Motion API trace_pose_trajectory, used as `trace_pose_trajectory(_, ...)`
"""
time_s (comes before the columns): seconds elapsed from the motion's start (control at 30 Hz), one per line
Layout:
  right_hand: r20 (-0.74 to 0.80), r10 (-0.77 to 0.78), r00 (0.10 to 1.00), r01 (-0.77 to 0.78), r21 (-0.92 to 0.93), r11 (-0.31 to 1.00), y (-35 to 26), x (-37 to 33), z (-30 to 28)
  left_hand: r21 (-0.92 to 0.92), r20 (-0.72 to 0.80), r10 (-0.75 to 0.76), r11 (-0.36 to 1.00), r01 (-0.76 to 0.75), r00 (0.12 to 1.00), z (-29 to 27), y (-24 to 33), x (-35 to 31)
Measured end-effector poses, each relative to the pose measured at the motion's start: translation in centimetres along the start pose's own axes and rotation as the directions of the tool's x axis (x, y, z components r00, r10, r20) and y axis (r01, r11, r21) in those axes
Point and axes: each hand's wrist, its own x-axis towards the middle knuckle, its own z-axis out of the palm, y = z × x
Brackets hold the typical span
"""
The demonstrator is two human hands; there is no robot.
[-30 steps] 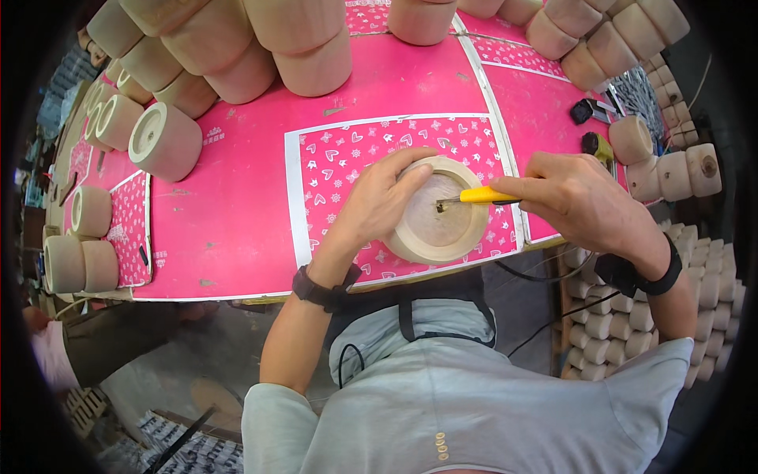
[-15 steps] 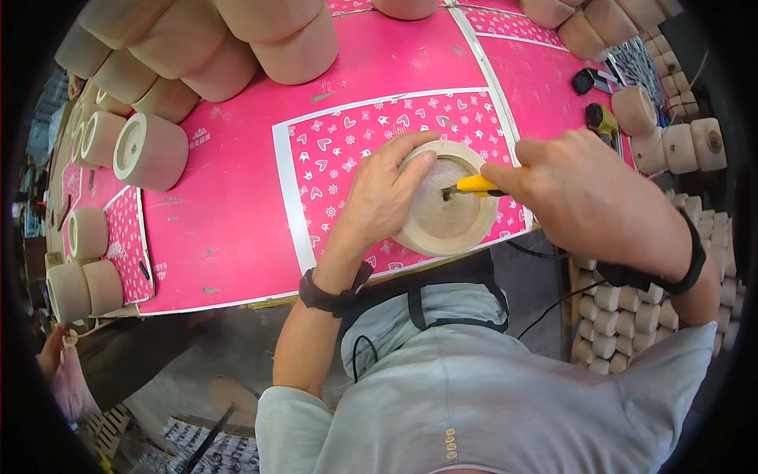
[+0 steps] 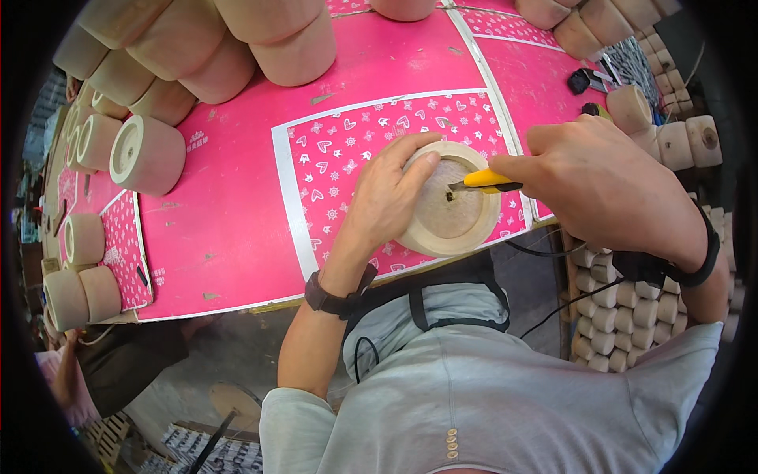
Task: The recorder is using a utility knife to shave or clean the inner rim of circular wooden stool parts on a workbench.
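Observation:
A round, pale beige clay-like pot rests near the table's front edge, with a recessed face turned up and a small dark hole in its middle. My left hand grips its left rim, thumb over the top edge and fingers round the far side. In my right hand is a yellow and black utility knife, its blade tip by the hole. Under the pot lies a pink mat printed with white hearts and crowns.
Stacked beige pots fill the table's far left, and a single pot lies on its side nearer. A tape measure and a dark tool sit at the right. Small blocks are stacked below right. Another person's arm shows at lower left.
My right hand has moved slightly right, and the knife's tip has drawn back and up from the hole, showing more of its blade. My left hand keeps its hold on the pot.

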Motion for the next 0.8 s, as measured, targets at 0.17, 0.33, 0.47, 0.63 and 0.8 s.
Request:
trace_pose_trajectory(0.17, -0.107, -0.049, 0.993, 0.05, 0.005, 0.999, 0.1, -0.1, 1.1, -0.009, 0.002, -0.011, 1.0, 0.012, 1.0, -0.2, 0.1, -0.1)
trace_pose_trajectory(0.33, -0.111, -0.036, 0.993, 0.032, -0.035, 0.999, -1.4, -0.3, 1.0, -0.031, 0.007, -0.026, 0.999, 0.026, 1.0, 0.0, 0.0, 0.1)
trace_pose_trajectory(0.47, -0.011, -0.054, 0.998, 0.053, -0.012, 0.998, -1.5, 0.2, 0.6, -0.003, 0.009, -0.014, 1.0, 0.014, 1.0, 0.1, 0.1, 0.0)
trace_pose_trajectory(0.63, 0.112, -0.01, 0.994, 0.001, 0.086, 0.996, -0.6, 1.4, 0.2, -0.016, -0.004, -0.007, 1.0, 0.007, 1.0, 0.0, -0.2, 0.1)
trace_pose_trajectory(0.8, -0.058, -0.052, 0.997, 0.059, 0.128, 0.99, -1.0, 0.4, 1.0, 0.002, 0.003, 0.007, 1.0, -0.007, 1.0, 0.0, -0.1, 0.0)
